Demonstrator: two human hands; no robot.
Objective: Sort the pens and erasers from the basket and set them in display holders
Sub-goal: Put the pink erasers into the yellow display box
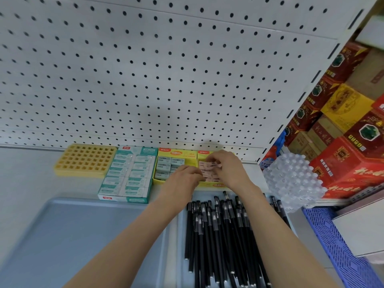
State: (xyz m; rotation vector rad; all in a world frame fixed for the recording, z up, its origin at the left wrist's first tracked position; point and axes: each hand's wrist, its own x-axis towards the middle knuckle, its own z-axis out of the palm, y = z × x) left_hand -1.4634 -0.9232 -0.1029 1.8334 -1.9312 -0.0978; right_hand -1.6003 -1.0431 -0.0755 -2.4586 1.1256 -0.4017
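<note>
Both hands work over the right yellow display box of pink erasers at the back of the shelf. My right hand pinches a pink eraser at the box's top. My left hand rests at the box's left edge, fingers curled onto the erasers. A second yellow box with grey-green erasers stands to the left, then a teal box of white erasers. A yellow pen holder with several empty holes sits far left. Several black pens lie in a heap under my right forearm.
A grey tray lies at the front left. A white pegboard backs the shelf. Shrink-wrapped water bottles, red and yellow cartons and a blue crate stand to the right.
</note>
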